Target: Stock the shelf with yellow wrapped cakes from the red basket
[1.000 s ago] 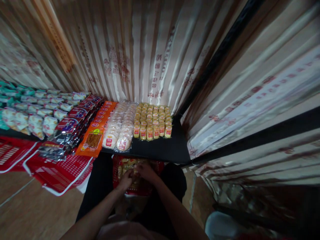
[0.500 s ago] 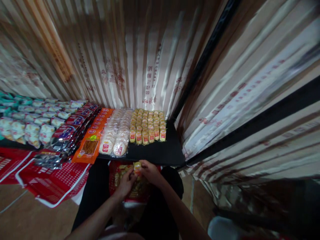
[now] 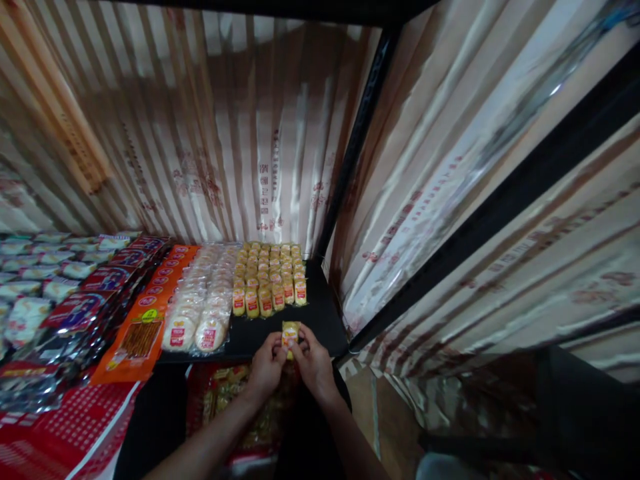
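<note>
My left hand (image 3: 265, 368) and my right hand (image 3: 313, 363) meet over the front edge of a black shelf (image 3: 320, 320). Both pinch one small yellow wrapped snack pack (image 3: 291, 331) with a red label between their fingertips. Just beyond it, rows of the same yellow snack packs (image 3: 270, 273) stand upright on the shelf. Below my hands lies a red bag (image 3: 235, 407) holding more of these packs, resting on something black.
Left of the yellow packs lie round cracker packs (image 3: 200, 313), orange biscuit-stick packs (image 3: 145, 320), dark red packs (image 3: 85, 307) and white-green packs (image 3: 30, 280). Cream curtains (image 3: 225, 133) hang behind and to the right. A black post (image 3: 355, 140) stands at the shelf corner. Red printed sheets (image 3: 55, 433) lie lower left.
My hands rose from the red bag to the shelf's front edge, carrying one yellow pack. The view tilted up and drew closer to the shelf.
</note>
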The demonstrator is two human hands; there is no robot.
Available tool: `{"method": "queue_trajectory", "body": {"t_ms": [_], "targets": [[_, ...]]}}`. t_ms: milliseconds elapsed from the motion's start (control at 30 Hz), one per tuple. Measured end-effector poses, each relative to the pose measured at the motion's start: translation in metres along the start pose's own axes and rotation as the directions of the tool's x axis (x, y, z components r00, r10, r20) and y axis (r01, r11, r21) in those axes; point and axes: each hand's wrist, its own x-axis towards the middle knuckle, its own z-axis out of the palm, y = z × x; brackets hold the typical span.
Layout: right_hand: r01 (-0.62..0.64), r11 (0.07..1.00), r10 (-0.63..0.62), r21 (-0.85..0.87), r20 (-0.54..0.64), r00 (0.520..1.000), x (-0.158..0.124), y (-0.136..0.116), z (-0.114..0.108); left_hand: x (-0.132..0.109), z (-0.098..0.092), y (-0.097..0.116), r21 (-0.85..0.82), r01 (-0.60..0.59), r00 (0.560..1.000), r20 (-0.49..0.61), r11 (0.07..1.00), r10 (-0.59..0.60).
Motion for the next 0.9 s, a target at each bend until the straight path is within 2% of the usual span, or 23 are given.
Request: {"method": "queue_trajectory", "body": {"t_ms": [100, 267, 433, 500, 700, 800, 900], "targets": [[0.017, 0.999, -0.021, -0.028, -0.157, 0.987, 0.004, 0.012, -0.005, 0.014, 0.015, 0.008, -0.003, 0.007, 1.0, 0.024, 1.0, -0.007], [0.019, 0.991, 0.01, 0.133, -0.214, 0.977, 0.018, 0.032, -0.006, 0.035, 0.035, 0.023, 0.061, 0.015, 0.999, 0.045, 0.998, -0.018], [0.073, 0.977, -0.001, 0.202, -0.335, 0.942, 0.044, 0.041, -0.01, 0.061, 0.044, 0.05, 0.351, -0.041, 0.999, 0.014, 0.936, 0.038], [0.095, 0.97, -0.01, 0.223, -0.355, 0.935, 0.058, 0.042, -0.012, 0.076, 0.047, 0.062, 0.43, -0.052, 0.998, 0.007, 0.901, 0.055], [0.145, 0.962, -0.039, 0.231, -0.41, 0.911, 0.109, 0.038, -0.023, 0.126, 0.057, 0.096, 0.442, -0.126, 0.992, 0.062, 0.888, 0.11], [0.121, 0.974, -0.019, 0.191, -0.464, 0.885, 0.141, 0.036, -0.028, 0.151, 0.06, 0.11, 0.456, -0.15, 0.989, 0.08, 0.877, 0.128], [0.082, 0.983, 0.002, 0.162, -0.462, 0.887, 0.172, 0.034, -0.032, 0.179, 0.061, 0.12, 0.524, -0.188, 0.982, 0.106, 0.831, 0.156]]}}
